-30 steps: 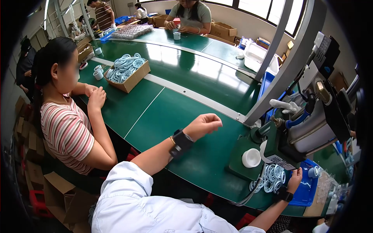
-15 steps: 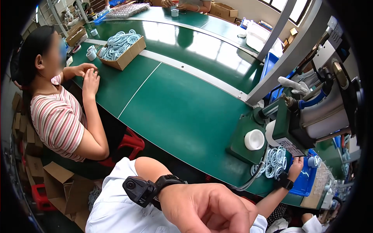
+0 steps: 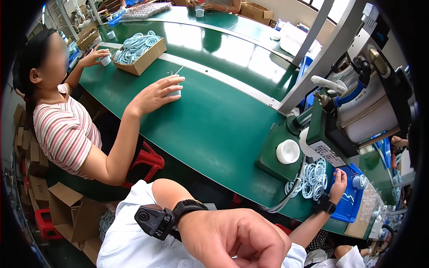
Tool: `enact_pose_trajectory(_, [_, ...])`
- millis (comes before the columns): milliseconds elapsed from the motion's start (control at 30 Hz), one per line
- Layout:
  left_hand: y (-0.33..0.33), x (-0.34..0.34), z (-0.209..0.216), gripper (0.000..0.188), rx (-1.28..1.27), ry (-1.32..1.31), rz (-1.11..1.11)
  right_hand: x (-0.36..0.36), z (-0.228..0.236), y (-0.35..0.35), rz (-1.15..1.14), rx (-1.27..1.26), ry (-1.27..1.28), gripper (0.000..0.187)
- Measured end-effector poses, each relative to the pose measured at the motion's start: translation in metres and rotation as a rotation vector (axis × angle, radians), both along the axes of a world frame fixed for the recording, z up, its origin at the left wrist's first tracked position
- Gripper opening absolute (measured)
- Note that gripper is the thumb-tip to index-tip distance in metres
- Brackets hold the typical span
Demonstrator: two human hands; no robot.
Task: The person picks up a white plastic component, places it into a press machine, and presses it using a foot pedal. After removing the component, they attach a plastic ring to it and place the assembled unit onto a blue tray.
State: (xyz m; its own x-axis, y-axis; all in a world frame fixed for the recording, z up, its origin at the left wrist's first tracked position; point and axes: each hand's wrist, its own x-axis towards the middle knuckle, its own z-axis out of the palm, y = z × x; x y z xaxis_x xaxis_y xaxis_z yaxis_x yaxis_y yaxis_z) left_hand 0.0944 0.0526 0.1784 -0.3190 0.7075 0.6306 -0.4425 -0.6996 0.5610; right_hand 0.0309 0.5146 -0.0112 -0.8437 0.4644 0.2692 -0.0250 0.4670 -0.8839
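My left hand is raised close to the camera at the bottom edge, its fingers curled into a loose fist with nothing visible in it. A black device is strapped to that wrist. My right hand is far off at the right, resting at the edge of a blue tray beside a pile of white rings. Its palm faces away, so I cannot see whether it holds anything. A white round cap sits on the green machine base next to the rings.
A grey and green machine with a blue hose stands at the right. A co-worker in a striped shirt sits at the left, one hand on a small white cup. A cardboard box of pale rings lies on the green belt.
My left hand pulled back from the green belt to close under the camera. The co-worker's hand reached out across the belt to the white cup. My right hand stayed by the rings.
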Motion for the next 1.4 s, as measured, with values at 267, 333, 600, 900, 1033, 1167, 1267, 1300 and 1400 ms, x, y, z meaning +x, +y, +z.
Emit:
enact_pose_trajectory(267, [-0.019,-0.004,-0.035,0.02,0.024,-0.184,0.409,-0.003,-0.002,-0.004,0.028,-0.011,0.005,0.017])
enact_pose_trajectory(333, [-0.045,-0.052,-0.052,0.02,-0.14,-0.064,1.028,0.0,0.0,0.001,0.026,0.005,0.005,0.017])
enact_pose_trajectory(600, [-0.242,-0.169,-0.125,0.054,-1.631,1.228,1.427,-0.006,-0.001,-0.003,0.057,0.062,0.005,0.016])
enact_pose_trajectory(900, [-0.151,-0.121,-0.127,0.06,-1.792,0.827,1.449,0.001,0.006,-0.015,0.01,0.089,-0.007,0.015])
enact_pose_trajectory(1033, [-0.12,-0.122,-0.149,0.052,-1.402,0.481,1.394,0.003,0.013,-0.026,0.008,0.093,-0.011,0.014])
enact_pose_trajectory(1167, [-0.057,-0.123,-0.135,0.049,-1.187,0.534,1.308,0.0,0.016,-0.032,-0.004,0.13,-0.009,0.013])
enact_pose_trajectory(1267, [0.005,-0.115,-0.109,0.052,-1.006,0.711,1.257,0.003,0.019,-0.036,-0.037,0.158,-0.025,0.013])
enact_pose_trajectory(1300, [0.024,-0.113,-0.099,0.051,-1.023,0.755,1.218,0.004,0.019,-0.036,-0.021,0.139,-0.008,0.013])
enact_pose_trajectory(1400, [0.06,-0.116,-0.096,0.05,-1.033,0.76,1.135,0.006,0.028,-0.044,-0.006,0.135,-0.003,0.014])
